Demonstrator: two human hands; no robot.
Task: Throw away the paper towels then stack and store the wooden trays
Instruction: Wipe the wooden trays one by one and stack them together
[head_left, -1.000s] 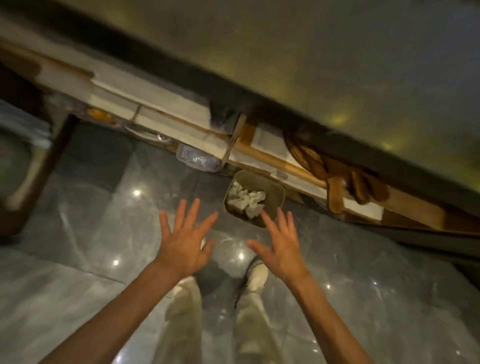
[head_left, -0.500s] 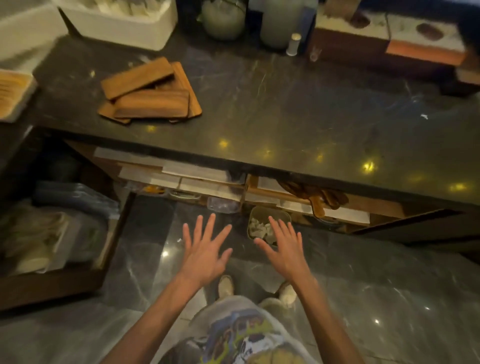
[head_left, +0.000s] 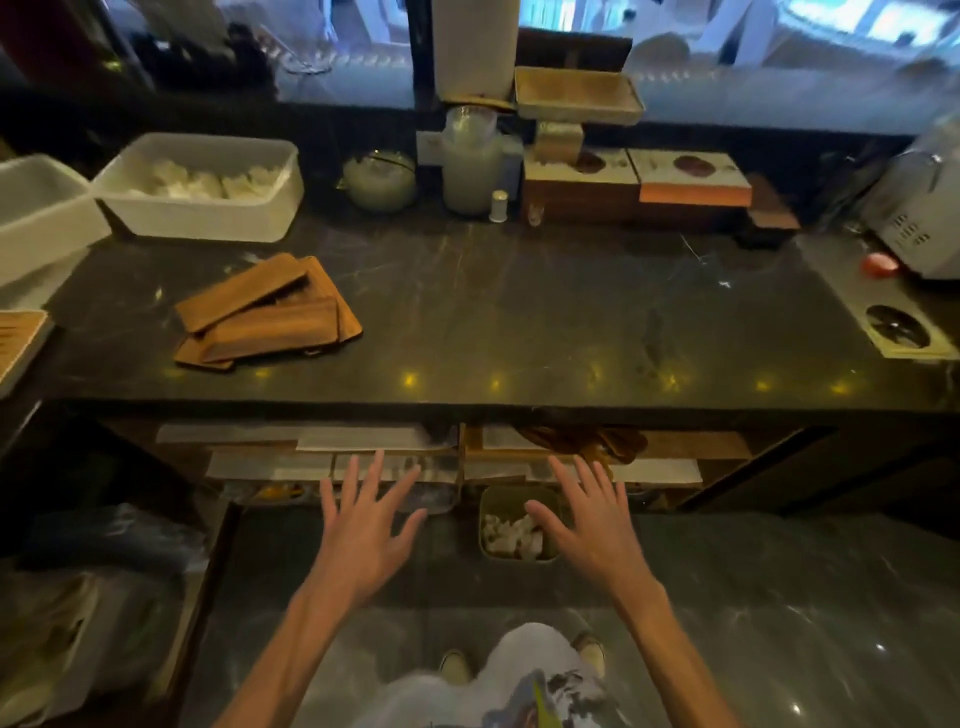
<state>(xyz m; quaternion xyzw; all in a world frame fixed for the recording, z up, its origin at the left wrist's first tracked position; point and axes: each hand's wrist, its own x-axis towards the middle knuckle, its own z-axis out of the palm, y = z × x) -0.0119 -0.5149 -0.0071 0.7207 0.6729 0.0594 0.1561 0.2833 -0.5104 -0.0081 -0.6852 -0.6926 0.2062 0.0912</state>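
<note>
Both hands are out in front with nothing in them; left hand and right hand are palm-down with fingers spread wide, hovering over the floor in front of the dark counter; the crumpled paper towels are sitting in a small greenish bin on the floor under the counter, right by the right hand's thumb; the wooden trays are still up on the counter toward the left, piled messily and overlapping at odd angles, not a neat stack; behind them there's a white plastic tub with white lumpy stuff inside, can't tell what; another white tub just left of it, contents not visible; a round glass bowl with something pale in it and a tall cloudy jar sit further along the back; shelves under the counter hold flat pale sheets, too dim to make out.
</note>
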